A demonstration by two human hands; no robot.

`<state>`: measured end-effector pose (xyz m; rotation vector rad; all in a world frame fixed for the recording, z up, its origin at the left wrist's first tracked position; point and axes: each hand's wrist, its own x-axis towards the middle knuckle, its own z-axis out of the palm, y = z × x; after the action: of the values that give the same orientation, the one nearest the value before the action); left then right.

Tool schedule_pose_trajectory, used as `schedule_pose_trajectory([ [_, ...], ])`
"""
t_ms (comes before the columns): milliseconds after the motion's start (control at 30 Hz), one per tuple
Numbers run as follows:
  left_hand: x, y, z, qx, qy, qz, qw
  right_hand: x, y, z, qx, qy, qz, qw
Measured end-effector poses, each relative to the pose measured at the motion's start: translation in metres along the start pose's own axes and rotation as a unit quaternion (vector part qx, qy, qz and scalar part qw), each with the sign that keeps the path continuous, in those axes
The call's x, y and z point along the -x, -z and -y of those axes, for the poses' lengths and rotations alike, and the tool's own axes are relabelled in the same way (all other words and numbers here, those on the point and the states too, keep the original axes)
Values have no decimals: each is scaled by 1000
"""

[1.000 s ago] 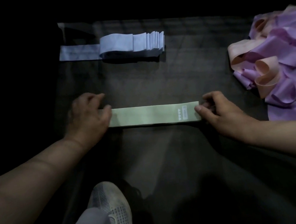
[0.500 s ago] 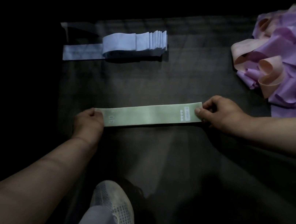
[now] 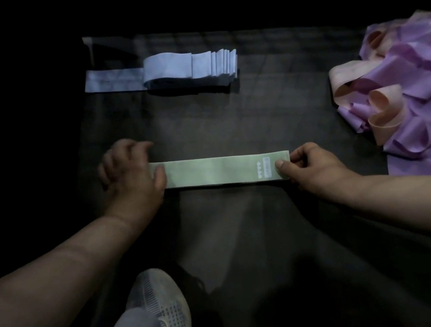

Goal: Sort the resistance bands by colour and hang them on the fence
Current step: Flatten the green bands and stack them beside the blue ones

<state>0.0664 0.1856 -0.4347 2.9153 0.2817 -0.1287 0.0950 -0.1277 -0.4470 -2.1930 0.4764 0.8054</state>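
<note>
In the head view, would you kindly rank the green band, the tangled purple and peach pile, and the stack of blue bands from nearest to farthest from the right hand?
1. Green band: pinched at its right end by the right hand.
2. Tangled purple and peach pile: on the right, apart from the hand.
3. Stack of blue bands: far side, to the left.

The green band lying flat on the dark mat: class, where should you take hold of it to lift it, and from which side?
Take the green band by its two short ends, coming in from left and right. It lies flat and stretched out lengthways, so only the ends offer an edge to pinch. The right hand already pinches the printed end between thumb and fingers; the left hand rests on the other end.
</note>
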Motion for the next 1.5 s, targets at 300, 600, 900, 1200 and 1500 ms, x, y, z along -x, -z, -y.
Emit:
schedule_pose_trajectory([
  [300,-2,-4,-5,-122,-273,140,944,3,9,5,421,367,4,830],
  [600,-13,-9,-3,-123,-252,191,941,-7,4,19,392,334,66,855],
  [900,-17,-3,-8,-139,-253,197,937,-9,8,20,400,332,79,851],
  [1200,-20,14,-50,-84,-204,193,956,6,45,2,390,336,33,857],
  [1500,-38,27,-209,58,-202,210,955,17,207,-85,429,109,29,896],
])
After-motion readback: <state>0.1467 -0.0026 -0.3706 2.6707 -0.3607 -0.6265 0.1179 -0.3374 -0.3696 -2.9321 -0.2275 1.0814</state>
